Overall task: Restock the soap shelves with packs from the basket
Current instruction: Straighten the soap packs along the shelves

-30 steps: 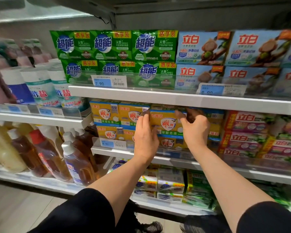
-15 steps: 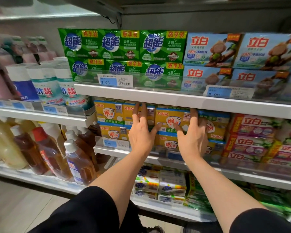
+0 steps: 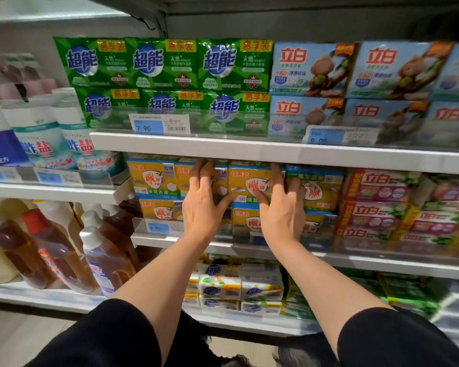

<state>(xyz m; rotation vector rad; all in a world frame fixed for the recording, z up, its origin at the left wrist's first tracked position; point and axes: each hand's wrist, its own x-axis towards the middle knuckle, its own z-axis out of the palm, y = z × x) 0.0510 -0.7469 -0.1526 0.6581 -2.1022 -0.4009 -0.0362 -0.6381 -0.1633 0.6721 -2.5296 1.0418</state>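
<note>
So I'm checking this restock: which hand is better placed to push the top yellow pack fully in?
Probably the right hand: its thumb lies across the front of the yellow pack, fingers at its right edge. The left hand mostly covers the neighbouring pack.

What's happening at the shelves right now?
A person is restocking soap. Both hands are on the middle shelf: the left hand and right hand lie with fingers straight against a yellow soap pack in the top row, thumbs on its front. Green soap packs fill the shelf above. No basket is in view.

Yellow soap pack (image 3: 249, 181) upright atop stacked yellow packs on middle shelf (image 3: 382, 258)
</note>
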